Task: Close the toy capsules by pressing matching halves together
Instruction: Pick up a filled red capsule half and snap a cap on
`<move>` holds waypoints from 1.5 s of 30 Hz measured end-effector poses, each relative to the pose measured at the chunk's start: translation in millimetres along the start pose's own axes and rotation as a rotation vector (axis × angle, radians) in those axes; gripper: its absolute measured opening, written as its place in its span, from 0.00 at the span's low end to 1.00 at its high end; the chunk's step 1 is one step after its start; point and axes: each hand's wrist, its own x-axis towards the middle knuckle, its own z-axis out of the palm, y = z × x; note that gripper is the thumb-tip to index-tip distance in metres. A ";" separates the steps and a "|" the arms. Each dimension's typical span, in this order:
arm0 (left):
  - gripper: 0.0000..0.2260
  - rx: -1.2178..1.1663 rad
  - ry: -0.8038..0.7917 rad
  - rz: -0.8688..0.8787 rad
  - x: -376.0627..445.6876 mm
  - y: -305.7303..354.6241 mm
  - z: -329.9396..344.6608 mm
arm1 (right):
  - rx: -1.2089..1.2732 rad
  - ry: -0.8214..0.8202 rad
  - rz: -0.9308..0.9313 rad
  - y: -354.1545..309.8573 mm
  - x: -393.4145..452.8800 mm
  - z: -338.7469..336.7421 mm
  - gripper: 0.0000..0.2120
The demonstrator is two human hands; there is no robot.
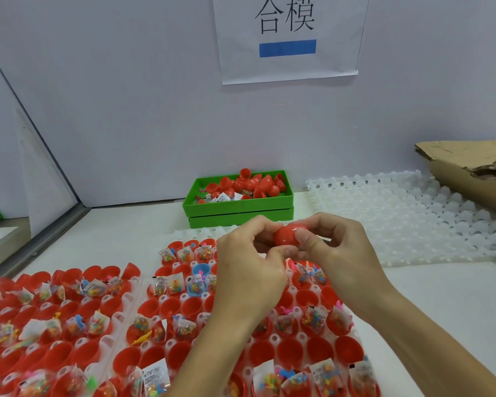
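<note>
Both hands pinch one red capsule above the filled trays
Head view: green bin [238,208] holds loose red halves; white trays [143,285] hold red cups with toy packets, one blue cup [198,282]. Left hand [249,262] and right hand [338,253] curl fingertips around the red capsule [287,235], gripped between them

Both hands are up in front, meeting around one red capsule [287,238] — that's the anchor here. Left hand [248,265] sits just left of the capsule, fingers curled, thumb and fingertips pinching its left end. Right hand [342,247] is just right of it, thumb pressed on the front, fingers wrapped over the top. Both forearms run in from the lower right, bare — wrists slightly bent toward the capsule.
</note>
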 end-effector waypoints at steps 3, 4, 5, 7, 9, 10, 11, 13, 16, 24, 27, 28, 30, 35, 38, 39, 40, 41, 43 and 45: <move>0.09 0.001 -0.051 0.002 4.0 -2.3 -4.4 | -0.018 -0.010 -0.014 -2.0 0.6 -0.8 0.05; 0.09 0.001 -0.067 0.006 4.0 -2.9 -5.0 | -0.016 -0.015 -0.016 -2.8 0.7 -1.5 0.05; 0.09 0.002 -0.084 0.011 3.6 -3.8 -5.3 | -0.017 -0.022 -0.017 -2.6 1.1 -2.8 0.05; 0.09 -0.004 -0.106 0.012 3.0 -5.2 -5.6 | -0.018 -0.034 -0.006 -2.2 1.4 -4.5 0.05; 0.08 -0.074 -0.108 -0.034 4.6 -7.4 -6.1 | 0.044 -0.044 0.021 -2.9 2.3 -5.3 0.07; 0.07 -0.131 -0.104 -0.077 6.1 -8.1 -6.6 | 0.085 -0.049 0.035 -3.7 2.7 -5.9 0.08; 0.06 -0.206 -0.101 -0.134 7.8 -8.6 -7.2 | 0.106 -0.048 0.037 -4.1 3.2 -6.9 0.11; 0.08 -0.441 -0.109 -0.290 10.4 -7.9 -8.1 | 0.058 -0.026 0.001 -4.8 3.7 -9.4 0.13; 0.14 -0.773 -0.119 -0.515 11.8 -3.2 -9.9 | -0.049 0.002 -0.076 -6.0 2.6 -10.7 0.09; 0.16 -0.931 -0.205 -0.567 10.8 -2.9 -9.7 | -0.110 -0.028 -0.178 -7.0 -1.0 -7.9 0.13; 0.17 -0.930 -0.238 -0.532 10.3 -4.6 -8.0 | -0.222 -0.049 -0.287 -6.3 -3.8 -4.4 0.22; 0.18 -0.924 -0.259 -0.523 9.9 -4.7 -7.3 | -0.266 -0.040 -0.327 -6.0 -4.3 -3.2 0.24; 0.16 -0.901 -0.298 -0.506 9.6 -5.9 -6.1 | -0.336 -0.014 -0.397 -4.3 -3.5 -2.5 0.26; 0.20 -0.424 -0.305 -0.235 9.2 -11.0 -13.0 | -0.205 -0.020 -0.287 -4.9 -0.1 -7.6 0.19; 0.27 -0.272 -0.322 -0.004 11.5 -15.2 -19.5 | -0.028 -0.117 -0.119 -9.4 1.3 -14.3 0.19; 0.27 -0.262 -0.339 0.044 11.8 -16.2 -19.8 | 0.008 -0.164 -0.074 -10.5 1.5 -15.8 0.19; 0.26 -0.231 -0.327 0.078 11.9 -16.7 -19.5 | 0.048 -0.207 -0.035 -11.0 1.4 -16.3 0.18; 0.24 -0.187 -0.291 0.111 11.8 -17.3 -18.7 | 0.086 -0.239 -0.002 -11.0 1.2 -16.1 0.17; 0.21 -0.128 -0.213 0.172 10.9 -17.9 -16.2 | 0.163 -0.280 0.050 -9.6 1.1 -14.6 0.16; 0.20 -0.123 -0.168 0.208 9.8 -15.8 -14.6 | 0.277 -0.310 0.102 -7.8 1.2 -12.7 0.16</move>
